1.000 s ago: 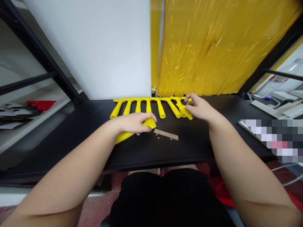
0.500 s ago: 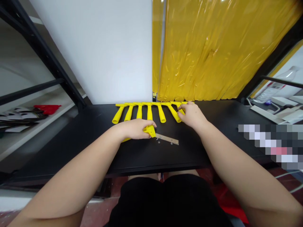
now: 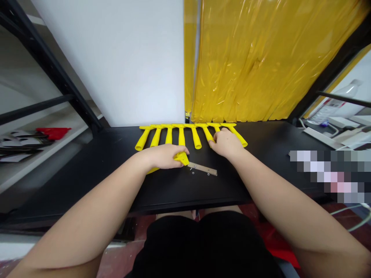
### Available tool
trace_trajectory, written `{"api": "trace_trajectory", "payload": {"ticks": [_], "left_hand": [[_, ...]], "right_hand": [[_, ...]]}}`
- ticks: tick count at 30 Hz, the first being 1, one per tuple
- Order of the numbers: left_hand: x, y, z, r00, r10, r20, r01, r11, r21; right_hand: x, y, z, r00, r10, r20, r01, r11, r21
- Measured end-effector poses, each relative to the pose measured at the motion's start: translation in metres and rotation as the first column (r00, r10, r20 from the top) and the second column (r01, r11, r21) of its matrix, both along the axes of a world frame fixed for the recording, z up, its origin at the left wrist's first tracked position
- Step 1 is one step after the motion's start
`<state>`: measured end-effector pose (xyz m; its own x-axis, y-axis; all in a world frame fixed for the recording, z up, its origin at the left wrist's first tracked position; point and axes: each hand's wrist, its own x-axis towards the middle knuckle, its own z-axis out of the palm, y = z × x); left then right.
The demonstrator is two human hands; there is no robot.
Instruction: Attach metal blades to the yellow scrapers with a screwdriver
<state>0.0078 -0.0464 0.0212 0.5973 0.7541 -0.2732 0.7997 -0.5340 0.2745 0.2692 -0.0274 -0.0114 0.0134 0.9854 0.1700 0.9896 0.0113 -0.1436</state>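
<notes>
My left hand (image 3: 166, 156) is closed around a yellow plastic handle (image 3: 182, 158), whose flared end sticks out past the thumb. Much of that piece is covered by my palm. Beyond it, several yellow T-shaped plastic handles (image 3: 196, 137) lie in a row at the table's back. My right hand (image 3: 227, 143) has its fingers curled over one near the row's right end, mostly hidden under them. Another yellow handle (image 3: 240, 139) lies just right of that hand. A flat brownish strip (image 3: 204, 168) rests on the table by my left hand, with tiny screws and nuts (image 3: 193, 173) beside it.
The black table (image 3: 174, 193) ends close to my lap. Behind it stand a white panel (image 3: 139, 61) and a yellow plastic curtain (image 3: 232, 61). Shelving with a red item (image 3: 55, 133) is at left. A clear bottle (image 3: 336, 104) and white boxes stand at right.
My right hand has shifted left along the row, uncovering the handle at the right end, and its fingers now curl over a neighbouring one. My left hand keeps its hold.
</notes>
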Motion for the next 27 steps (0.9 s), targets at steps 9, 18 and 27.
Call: {"api": "trace_trajectory", "payload": {"ticks": [9, 18, 27], "left_hand": [[-0.001, -0.003, 0.004, 1.0, 0.0, -0.02, 0.001, 0.999, 0.052], [-0.008, -0.002, 0.01, 0.998, 0.05, -0.038, -0.047, 0.995, 0.084], [-0.012, -0.001, 0.008, 0.997, 0.038, -0.065, -0.034, 0.998, 0.058]], "right_hand": [[0.026, -0.007, 0.005, 0.813, 0.362, -0.456, -0.269, 0.928, 0.257], [-0.016, -0.045, 0.0, 0.545, 0.356, -0.759, -0.546, 0.838, 0.001], [-0.069, -0.097, -0.008, 0.831, 0.535, -0.154, -0.525, 0.845, 0.101]]}}
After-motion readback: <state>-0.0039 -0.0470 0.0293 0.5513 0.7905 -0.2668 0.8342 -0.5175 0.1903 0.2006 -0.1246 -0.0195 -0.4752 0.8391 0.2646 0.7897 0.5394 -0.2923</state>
